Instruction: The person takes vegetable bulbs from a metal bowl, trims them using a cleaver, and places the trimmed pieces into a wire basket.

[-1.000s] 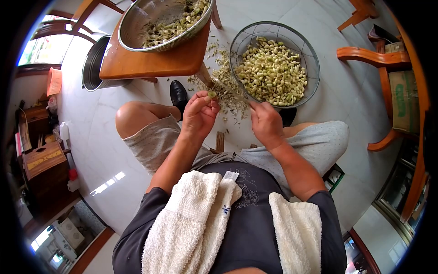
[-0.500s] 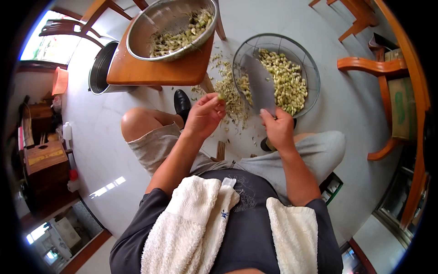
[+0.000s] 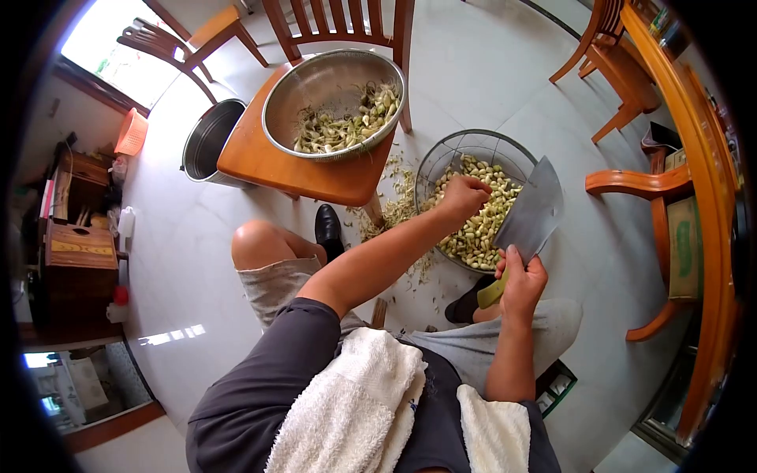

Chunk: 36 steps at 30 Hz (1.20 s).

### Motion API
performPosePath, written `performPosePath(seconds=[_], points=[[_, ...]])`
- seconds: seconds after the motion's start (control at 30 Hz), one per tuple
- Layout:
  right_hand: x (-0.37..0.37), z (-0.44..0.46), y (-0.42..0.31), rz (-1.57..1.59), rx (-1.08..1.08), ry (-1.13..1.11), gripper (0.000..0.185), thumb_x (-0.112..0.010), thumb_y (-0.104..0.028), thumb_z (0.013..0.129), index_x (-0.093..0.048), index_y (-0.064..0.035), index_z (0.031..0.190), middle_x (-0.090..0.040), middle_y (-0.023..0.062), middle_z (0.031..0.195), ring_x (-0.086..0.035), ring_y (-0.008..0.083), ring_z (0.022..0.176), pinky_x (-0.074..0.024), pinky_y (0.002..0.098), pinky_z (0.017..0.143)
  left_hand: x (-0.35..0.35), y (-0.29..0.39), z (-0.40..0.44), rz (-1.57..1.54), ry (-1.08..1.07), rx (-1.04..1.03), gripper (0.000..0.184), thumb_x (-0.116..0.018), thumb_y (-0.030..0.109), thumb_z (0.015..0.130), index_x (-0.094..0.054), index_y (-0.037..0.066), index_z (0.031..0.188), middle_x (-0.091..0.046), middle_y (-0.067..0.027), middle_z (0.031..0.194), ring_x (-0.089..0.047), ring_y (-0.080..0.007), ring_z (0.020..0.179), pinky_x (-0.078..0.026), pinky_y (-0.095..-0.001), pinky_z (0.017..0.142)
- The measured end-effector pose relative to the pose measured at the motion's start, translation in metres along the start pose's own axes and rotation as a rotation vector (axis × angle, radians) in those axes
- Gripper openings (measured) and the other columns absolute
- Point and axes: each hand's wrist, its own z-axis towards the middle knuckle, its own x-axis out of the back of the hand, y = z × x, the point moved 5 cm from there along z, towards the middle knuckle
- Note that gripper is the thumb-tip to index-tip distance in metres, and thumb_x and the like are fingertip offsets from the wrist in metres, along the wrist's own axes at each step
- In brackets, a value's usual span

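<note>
My right hand [image 3: 522,285] grips a cleaver [image 3: 536,211] by its yellow-green handle, its broad grey blade tilted up over the right rim of a wire basket [image 3: 426,160]. My left hand [image 3: 467,197] is stretched out above that basket, fingers curled together; whether anything is between them I cannot make out. Trimmed whitish-green bulbs [image 3: 482,229], like small onions, fill the basket below it. On the wooden chair [image 3: 315,175] in front of me a metal colander [image 3: 277,110] holds untrimmed bulbs [image 3: 347,126] with stringy roots.
Cut roots and scraps [image 3: 398,197] litter the floor between the chair and the basket. A metal bucket [image 3: 206,142] stands left of the chair. More wooden chairs [image 3: 623,71] and a long wooden table [image 3: 674,102] are at the right. An orange plastic basket [image 3: 132,132] is at the far left.
My left hand has moved right, from beside the cleaver to over the wire basket. The cleaver has swung to the right with my right hand. The whole view has shifted.
</note>
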Motion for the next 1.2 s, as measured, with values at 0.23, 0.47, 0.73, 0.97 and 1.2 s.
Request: performPosePath(seconds=[0.23, 0.47, 0.73, 0.97, 1.2], points=[[-0.004, 0.001, -0.004, 0.041, -0.001, 0.020, 0.014, -0.059, -0.009, 0.088, -0.060, 0.0039, 0.084, -0.060, 0.0072, 0.067, -0.050, 0.0101, 0.053, -0.0419, 0.0234, 0.050, 0.016, 0.017, -0.020, 0.302, -0.185, -0.040, 0.017, -0.062, 0.003, 0.078, -0.067, -0.006, 0.091, -0.064, -0.0127, 0.069, -0.061, -0.0193, 0.059, -0.049, -0.0306, 0.055], [-0.011, -0.004, -0.007, 0.012, -0.035, -0.042, 0.012, -0.059, -0.009, 0.088, -0.061, 0.0025, 0.086, -0.059, 0.0054, 0.067, -0.050, 0.0094, 0.054, -0.0419, 0.0233, 0.051, 0.088, 0.025, -0.082, 1.590, -0.511, -0.039, 0.024, -0.065, 0.025, 0.078, -0.069, 0.003, 0.087, -0.066, -0.0172, 0.078, -0.064, -0.0320, 0.072, -0.050, -0.0417, 0.071], [-0.016, -0.004, 0.001, 0.031, -0.089, -0.068, 0.012, -0.061, -0.010, 0.088, -0.061, 0.0024, 0.087, -0.060, 0.0051, 0.068, -0.051, 0.0089, 0.055, -0.0422, 0.0229, 0.051, 0.192, 0.201, -0.009, 1.001, 0.261, -0.389, 0.020, -0.066, 0.020, 0.076, -0.067, 0.000, 0.077, -0.064, -0.0137, 0.067, -0.062, -0.0214, 0.057, -0.049, -0.0349, 0.054], [-0.018, -0.003, 0.010, -0.090, -0.142, -0.113, 0.010, -0.060, -0.008, 0.087, -0.061, 0.0026, 0.087, -0.063, 0.0082, 0.074, -0.053, 0.0091, 0.055, -0.0447, 0.0237, 0.049, 0.254, 0.169, 0.098, 1.025, 0.355, 0.079, 0.027, -0.074, 0.016, 0.068, -0.061, -0.009, 0.068, -0.062, -0.0153, 0.065, -0.061, -0.0231, 0.053, -0.049, -0.0344, 0.045], [-0.019, -0.006, 0.023, -0.114, -0.160, -0.138, 0.013, -0.062, -0.011, 0.087, -0.063, 0.0020, 0.085, -0.062, 0.0039, 0.069, -0.053, 0.0071, 0.054, -0.0445, 0.0217, 0.050, 0.254, 0.176, 0.098, 1.065, 0.421, -0.081, 0.026, -0.071, 0.014, 0.071, -0.063, -0.009, 0.082, -0.064, -0.0151, 0.071, -0.063, -0.0208, 0.060, -0.050, -0.0323, 0.049]])
